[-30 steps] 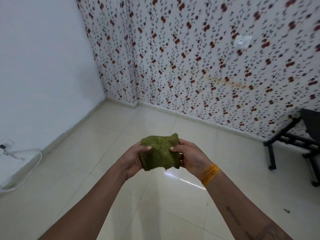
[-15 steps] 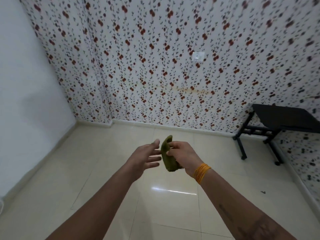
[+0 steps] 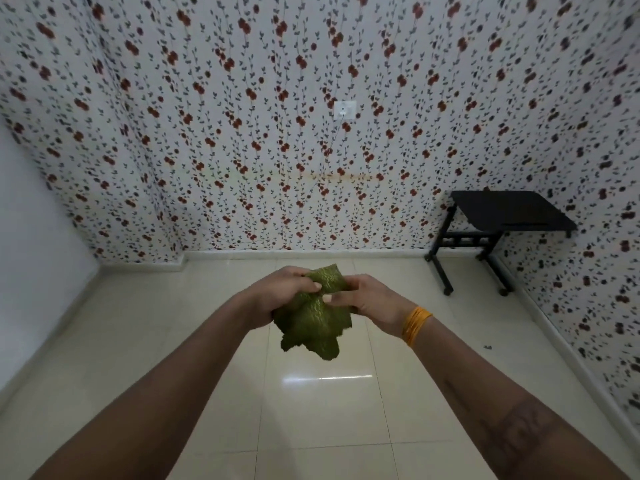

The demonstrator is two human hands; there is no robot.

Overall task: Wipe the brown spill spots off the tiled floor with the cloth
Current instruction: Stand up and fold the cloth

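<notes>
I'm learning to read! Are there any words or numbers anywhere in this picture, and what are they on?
No words or numbers can be read here.
Right forearm: a dark tattoo mark, too blurred to read.
Wall socket: no readable label.
Green cloth, black table, wallpaper: no writing, only flowers on the wallpaper.

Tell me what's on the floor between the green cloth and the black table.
In the head view, only bare tiled floor lies between the green cloth and the black table.

Both arms reach forward, left hand [image 3: 277, 296] and right hand [image 3: 370, 299] meeting, fingers curled in a grip.
</notes>
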